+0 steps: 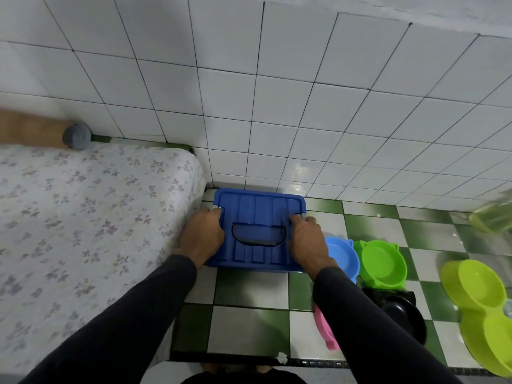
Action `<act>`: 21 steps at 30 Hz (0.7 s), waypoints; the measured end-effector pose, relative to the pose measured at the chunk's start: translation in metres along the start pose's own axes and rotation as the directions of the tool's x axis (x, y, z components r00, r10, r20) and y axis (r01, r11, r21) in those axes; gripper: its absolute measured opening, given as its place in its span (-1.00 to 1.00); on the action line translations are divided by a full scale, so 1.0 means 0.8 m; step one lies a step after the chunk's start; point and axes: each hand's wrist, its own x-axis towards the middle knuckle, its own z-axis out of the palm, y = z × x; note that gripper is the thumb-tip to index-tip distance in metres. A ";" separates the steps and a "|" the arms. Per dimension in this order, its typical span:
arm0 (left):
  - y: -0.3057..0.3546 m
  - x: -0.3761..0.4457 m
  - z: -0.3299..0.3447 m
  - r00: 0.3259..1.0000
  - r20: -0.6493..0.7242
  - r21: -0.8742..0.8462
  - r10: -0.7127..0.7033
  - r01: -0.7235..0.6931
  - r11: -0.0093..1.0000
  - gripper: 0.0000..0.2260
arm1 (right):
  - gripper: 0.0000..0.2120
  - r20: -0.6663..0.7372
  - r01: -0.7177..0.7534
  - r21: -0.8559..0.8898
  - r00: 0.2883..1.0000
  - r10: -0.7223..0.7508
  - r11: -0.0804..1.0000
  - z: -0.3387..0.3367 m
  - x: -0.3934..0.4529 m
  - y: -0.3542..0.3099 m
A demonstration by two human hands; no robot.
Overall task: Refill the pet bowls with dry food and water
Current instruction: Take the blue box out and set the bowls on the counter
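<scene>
The left hand (203, 236) and right hand (306, 242) grip opposite short ends of the blue box lid (257, 214), fingers curled over its edges.

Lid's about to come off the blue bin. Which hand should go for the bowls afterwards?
Right, probably. The right hand grips the blue bin lid on the side where the blue bowl and green bowl sit. The left hand is by the mattress.
</scene>
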 end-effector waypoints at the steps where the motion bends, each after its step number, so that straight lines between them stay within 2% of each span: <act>1: 0.001 -0.001 0.000 1.000 -0.003 0.004 -0.003 0.003 1.000 -0.62 | -0.54 -0.004 -0.006 0.002 1.000 0.006 1.000 0.001 0.002 0.000; 5: 0.003 0.002 -0.001 1.000 0.006 0.003 -0.024 0.024 1.000 -0.67 | -0.57 -0.033 -0.022 0.021 0.999 0.022 1.000 0.002 0.010 0.003; 9: 0.006 0.000 0.002 0.998 -0.030 -0.007 -0.049 0.049 0.999 -0.82 | -0.64 -0.055 -0.053 0.045 0.997 0.056 0.998 0.003 0.016 0.002; 13: 0.007 -0.002 0.006 0.991 -0.076 -0.085 -0.106 0.100 0.991 -0.77 | -0.53 -0.066 -0.094 0.104 0.993 0.101 0.990 0.006 0.020 0.004; 17: 0.007 -0.001 0.010 0.985 -0.084 -0.213 -0.150 0.129 0.968 -0.75 | -0.64 -0.059 -0.166 0.249 0.981 0.186 0.954 0.004 0.027 0.014; 21: 0.013 0.000 0.016 0.968 -0.086 -0.372 -0.237 0.189 0.909 -0.74 | -0.62 -0.091 -0.157 0.484 0.969 0.228 0.861 0.005 0.029 0.023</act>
